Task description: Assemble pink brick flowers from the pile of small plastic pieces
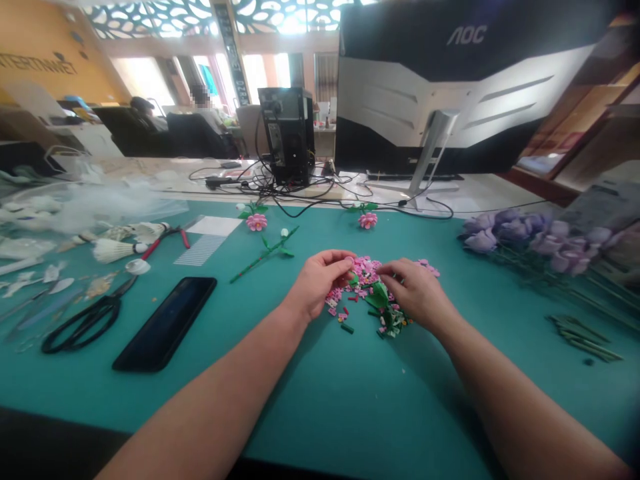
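Note:
A heap of small pink and green building pieces (pixel 367 293) lies on the teal mat (pixel 320 387). My left hand (pixel 320 283) rests at the heap's left side, fingers curled and pinching a small pink piece at its top. My right hand (pixel 417 293) lies on the heap's right side, fingers bent down into the pieces; what they hold is hidden. Beyond the heap lie a green stem with a white bud (pixel 265 253) and two finished pink flowers (pixel 257 222) (pixel 367 220).
A black phone (pixel 165 323) and black scissors (pixel 83 323) lie at the left, with shuttlecocks (pixel 115 250) and red-handled pliers (pixel 167 237) behind them. Purple artificial flowers (pixel 530 240) and green stems (pixel 583 337) lie at the right. A monitor (pixel 450 87) and cables stand at the back.

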Tool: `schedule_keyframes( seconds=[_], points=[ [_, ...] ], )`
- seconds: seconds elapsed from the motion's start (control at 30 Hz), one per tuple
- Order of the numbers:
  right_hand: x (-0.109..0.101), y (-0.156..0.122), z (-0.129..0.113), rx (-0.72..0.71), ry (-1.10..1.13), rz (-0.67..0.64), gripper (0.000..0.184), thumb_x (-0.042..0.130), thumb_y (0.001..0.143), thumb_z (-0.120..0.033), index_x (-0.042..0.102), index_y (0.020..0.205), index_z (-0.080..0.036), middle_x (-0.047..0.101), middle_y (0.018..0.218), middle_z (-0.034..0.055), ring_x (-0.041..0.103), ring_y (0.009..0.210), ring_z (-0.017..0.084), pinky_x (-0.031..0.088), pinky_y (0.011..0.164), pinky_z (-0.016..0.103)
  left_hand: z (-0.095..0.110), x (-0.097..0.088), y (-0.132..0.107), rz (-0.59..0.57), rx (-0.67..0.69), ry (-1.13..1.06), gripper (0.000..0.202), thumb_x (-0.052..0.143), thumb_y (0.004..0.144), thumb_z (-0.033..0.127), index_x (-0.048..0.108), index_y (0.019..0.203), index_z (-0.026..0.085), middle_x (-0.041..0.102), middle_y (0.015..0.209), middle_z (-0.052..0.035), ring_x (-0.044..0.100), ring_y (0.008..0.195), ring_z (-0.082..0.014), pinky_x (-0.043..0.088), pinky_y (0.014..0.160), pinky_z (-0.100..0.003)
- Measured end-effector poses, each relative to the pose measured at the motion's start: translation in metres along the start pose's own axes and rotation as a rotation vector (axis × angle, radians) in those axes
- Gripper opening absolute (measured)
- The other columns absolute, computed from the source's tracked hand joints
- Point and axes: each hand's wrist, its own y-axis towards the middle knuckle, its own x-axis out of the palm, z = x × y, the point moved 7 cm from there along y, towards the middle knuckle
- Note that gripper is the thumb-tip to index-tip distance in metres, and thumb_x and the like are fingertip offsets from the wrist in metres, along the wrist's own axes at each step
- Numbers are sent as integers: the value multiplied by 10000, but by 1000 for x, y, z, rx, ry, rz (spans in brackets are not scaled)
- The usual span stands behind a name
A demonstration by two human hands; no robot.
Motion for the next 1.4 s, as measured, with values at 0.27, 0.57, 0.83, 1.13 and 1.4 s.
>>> schedule_keyframes(
  seconds=[0.27, 0.57, 0.83, 1.13, 1.4],
  points=[
    [23, -6, -11, -136, -132, -112, 165, 538, 856, -181, 691, 910, -212, 620, 855, 63, 537, 802, 206, 412, 740, 334, 6, -5, 1, 13, 44, 11, 186, 688, 758, 219, 635, 912, 131, 662, 816, -56, 609, 653, -96, 465, 594, -217],
    [46, -16, -38, -338, -220, -141, 293, 447, 886, -131, 678, 1051, -202, 607, 896, 101, 486, 796, 219, 418, 753, 349, 5, -6, 2, 17, 50, -2, 180, 683, 756, 223, 637, 906, 133, 659, 778, -43, 585, 614, -82, 452, 582, -210],
    [60, -16, -35, -331, -393, -191, 317, 429, 895, -172, 661, 1100, -244, 563, 867, 91, 465, 783, 224, 376, 696, 341, 4, -6, 3, 5, 53, 1, 173, 672, 759, 210, 636, 909, 131, 653, 778, -40, 572, 601, -69, 434, 575, -199],
    [64, -17, -37, -318, -258, -263, 187, 472, 892, -226, 652, 940, -206, 553, 897, 89, 501, 861, 227, 395, 785, 371, 4, -5, 2, 4, 48, 7, 157, 664, 770, 202, 636, 907, 130, 658, 763, -40, 578, 585, -69, 443, 586, -206],
    [60, -16, -36, -325, -178, -300, 53, 597, 826, -190, 628, 784, -177, 571, 836, 68, 528, 829, 205, 406, 807, 348, 2, -5, 3, 5, 43, 5, 136, 655, 781, 178, 633, 904, 124, 656, 763, -36, 580, 583, -64, 461, 602, -203]
  ],
)
